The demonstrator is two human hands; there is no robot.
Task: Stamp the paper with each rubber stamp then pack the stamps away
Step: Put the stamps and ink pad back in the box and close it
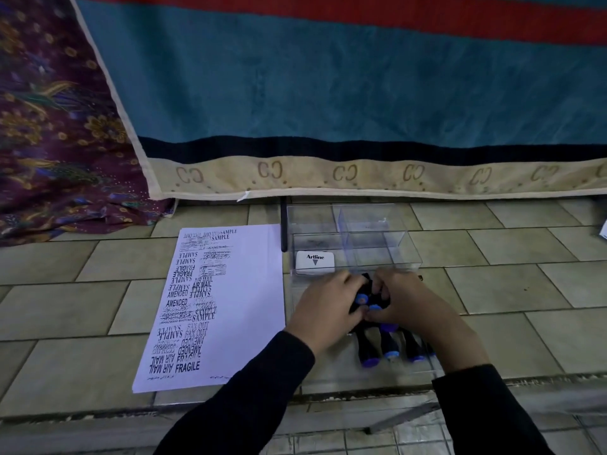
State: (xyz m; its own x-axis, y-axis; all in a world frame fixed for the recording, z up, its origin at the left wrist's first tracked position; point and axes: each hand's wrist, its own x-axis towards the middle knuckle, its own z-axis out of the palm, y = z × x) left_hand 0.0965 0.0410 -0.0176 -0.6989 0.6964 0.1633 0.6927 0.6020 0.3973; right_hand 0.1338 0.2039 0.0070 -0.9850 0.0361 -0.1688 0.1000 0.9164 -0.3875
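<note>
A white sheet of paper [226, 300] covered in black stamp prints lies on the tiled floor at left. To its right sits a clear plastic box [404, 254] with dividers. Several black rubber stamps [387, 348] with blue caps lie in a row in its near part. My left hand [323, 303] and my right hand [407, 298] meet over the box, both closed around a bundle of black stamps with blue ends [363, 298]. A white Artline ink pad [315, 260] rests in the box just behind my left hand.
A teal, red and beige blanket [328, 93] hangs behind the box. Purple patterned cloth [49, 126] fills the left. A black pen-like stick [283, 224] lies between paper and box. A step edge runs along the near floor.
</note>
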